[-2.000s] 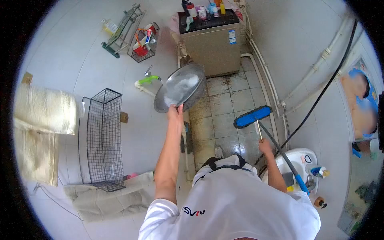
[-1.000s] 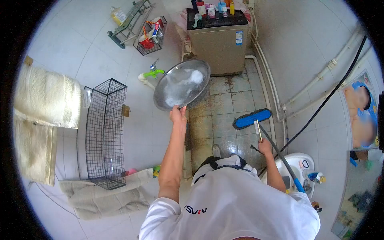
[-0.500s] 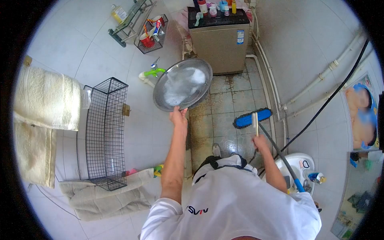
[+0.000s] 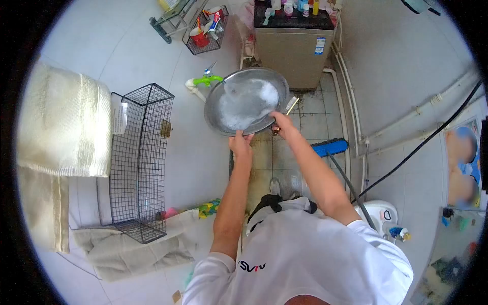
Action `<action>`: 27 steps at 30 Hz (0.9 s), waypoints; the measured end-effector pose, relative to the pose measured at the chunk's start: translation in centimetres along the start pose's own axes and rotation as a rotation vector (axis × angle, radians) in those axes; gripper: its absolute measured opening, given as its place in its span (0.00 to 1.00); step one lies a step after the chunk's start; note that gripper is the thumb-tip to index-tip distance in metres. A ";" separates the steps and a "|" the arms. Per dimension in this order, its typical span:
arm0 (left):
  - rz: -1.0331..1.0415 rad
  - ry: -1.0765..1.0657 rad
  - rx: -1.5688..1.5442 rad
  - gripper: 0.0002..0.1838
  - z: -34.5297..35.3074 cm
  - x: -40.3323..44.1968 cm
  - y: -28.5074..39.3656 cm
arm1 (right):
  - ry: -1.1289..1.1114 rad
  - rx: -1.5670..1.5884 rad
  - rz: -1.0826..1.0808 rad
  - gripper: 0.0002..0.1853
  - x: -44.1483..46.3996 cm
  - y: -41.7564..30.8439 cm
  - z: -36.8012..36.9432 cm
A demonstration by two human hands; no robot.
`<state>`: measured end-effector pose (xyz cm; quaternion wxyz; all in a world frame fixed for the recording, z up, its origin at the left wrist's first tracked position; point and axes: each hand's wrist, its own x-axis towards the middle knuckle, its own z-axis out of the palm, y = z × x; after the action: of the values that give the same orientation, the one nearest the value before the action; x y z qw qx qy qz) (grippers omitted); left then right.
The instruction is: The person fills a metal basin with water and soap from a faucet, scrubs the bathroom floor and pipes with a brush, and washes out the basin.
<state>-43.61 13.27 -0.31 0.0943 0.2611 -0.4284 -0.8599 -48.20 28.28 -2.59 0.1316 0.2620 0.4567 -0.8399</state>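
- White wall tiles (image 4: 188, 162), stained floor tiles (image 4: 311, 122) around us!
- Round grey metal basin (image 4: 212, 108), white suds (image 4: 269, 94) inside, held up at the bright-green tap (image 4: 207, 80)!
- Left hand (image 4: 241, 144) pinches its near rim; right hand (image 4: 282, 125) clasps the near-right edge, slim pale brush (image 4: 292, 104) jutting out.

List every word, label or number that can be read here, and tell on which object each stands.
"SVIV", my best reading: logo on white shirt.
Sticker on washing machine: too small to read.
Tag by long wire basket: too blurred.
Tube: too small.
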 end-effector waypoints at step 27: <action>-0.371 -0.045 -0.083 0.07 -4.2 4.8 -0.7 | 0.142 -0.141 0.154 0.21 -2.3 -0.1 -3.0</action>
<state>-45.41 8.97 -4.72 -0.0645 0.3123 -0.3392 -0.8850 -45.43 30.77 -2.58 0.1812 0.3454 0.5014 -0.7723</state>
